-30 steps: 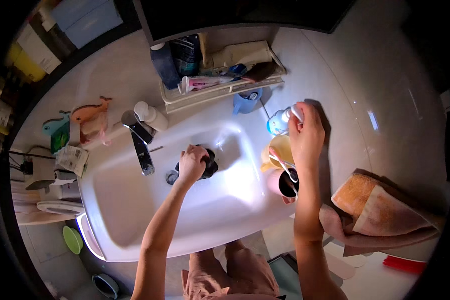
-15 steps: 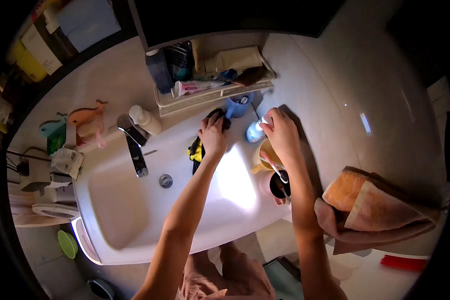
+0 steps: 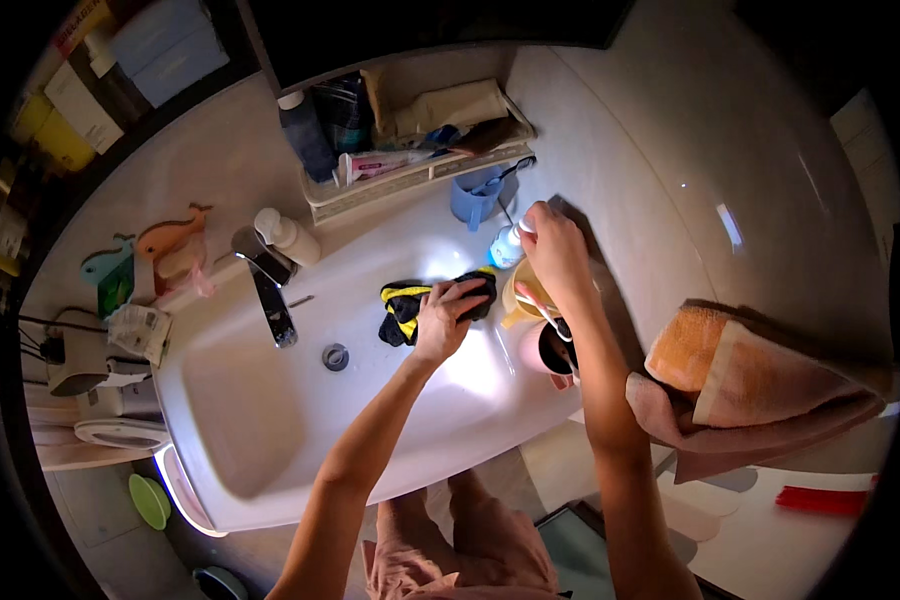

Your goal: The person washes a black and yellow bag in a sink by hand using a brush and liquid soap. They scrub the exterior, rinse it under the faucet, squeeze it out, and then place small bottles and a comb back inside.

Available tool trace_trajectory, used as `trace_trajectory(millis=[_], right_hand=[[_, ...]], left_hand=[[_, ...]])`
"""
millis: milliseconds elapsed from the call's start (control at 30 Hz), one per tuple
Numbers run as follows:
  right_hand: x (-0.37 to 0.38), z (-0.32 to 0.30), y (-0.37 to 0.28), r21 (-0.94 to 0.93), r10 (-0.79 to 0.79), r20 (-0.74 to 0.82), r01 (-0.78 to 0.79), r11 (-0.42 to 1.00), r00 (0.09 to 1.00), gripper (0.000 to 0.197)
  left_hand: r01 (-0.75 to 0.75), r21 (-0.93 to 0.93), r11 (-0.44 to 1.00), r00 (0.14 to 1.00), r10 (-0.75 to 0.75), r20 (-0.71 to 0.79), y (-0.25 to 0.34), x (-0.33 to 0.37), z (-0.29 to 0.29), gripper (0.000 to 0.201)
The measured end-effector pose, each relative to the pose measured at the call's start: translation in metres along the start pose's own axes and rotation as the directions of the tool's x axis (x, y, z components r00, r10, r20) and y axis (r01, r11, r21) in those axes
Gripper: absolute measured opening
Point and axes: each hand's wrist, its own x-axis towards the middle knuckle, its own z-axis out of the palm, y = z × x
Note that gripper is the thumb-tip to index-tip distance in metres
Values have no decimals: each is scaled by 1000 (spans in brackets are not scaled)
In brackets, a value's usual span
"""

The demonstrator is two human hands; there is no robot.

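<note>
Black-and-yellow fabric, one piece [image 3: 402,305], bunched in the right part of the white ceramic washbasin [image 3: 240,420], right of the drain [image 3: 335,357]. Left hand [image 3: 445,320]: laid over the near side of the fabric, fingers slightly parted on top; cannot tell whether clamped, underside hidden. Pressed from above probably for hold against the smooth basin wall.

Right hand [image 3: 555,250]: at the far right corner of the basin, fingers drawn together around the white head of a blue pump bottle [image 3: 505,248]. Held at the head presumably as the working part of such a bottle. Set on the rim likely for easy reach.

Counted: pump bottles, two, including a white one [image 3: 288,237] just right of the faucet [image 3: 272,300]. Mugs, three: blue [image 3: 473,205] at the far side, yellow [image 3: 515,300], pink [image 3: 535,350] nearest; lined along the right edge perhaps to leave the bowl free. Dark toothbrush in the blue mug, one; white-handled items by the nearer mugs, number unclear. Whale-shaped holders, two: teal [image 3: 108,265], orange [image 3: 175,240], on the left wall side. Storage tray [image 3: 350,205], one, far side, probably for keeping tubes and bottles together.
</note>
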Motion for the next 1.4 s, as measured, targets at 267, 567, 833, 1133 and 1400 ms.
trace_trajectory(millis=[267, 567, 833, 1133, 1400], right_hand=[[-21, -8, -4, 90, -83, -25, 85, 992, 996, 45], [-70, -35, -31, -177, -152, -157, 124, 976, 976, 34], [-109, -15, -80, -13, -334, -276, 344, 939, 902, 30], [-211, 55, -91, 302, 114, 50, -123, 945, 992, 52], [-192, 107, -80, -303, 85, 175, -29, 952, 981, 65]], left_hand=[[-2, -300, 954, 992, 41, 123, 20, -56, 12, 55], [73, -367, 928, 883, 111, 456, 21, -104, 7, 46], [234, -75, 969, 751, -131, 647, 0, -131, -41, 42], [551, -670, 498, 832, -263, 488, 25, -96, -64, 58], [139, 159, 977, 897, -192, 399, -17, -144, -32, 73]])
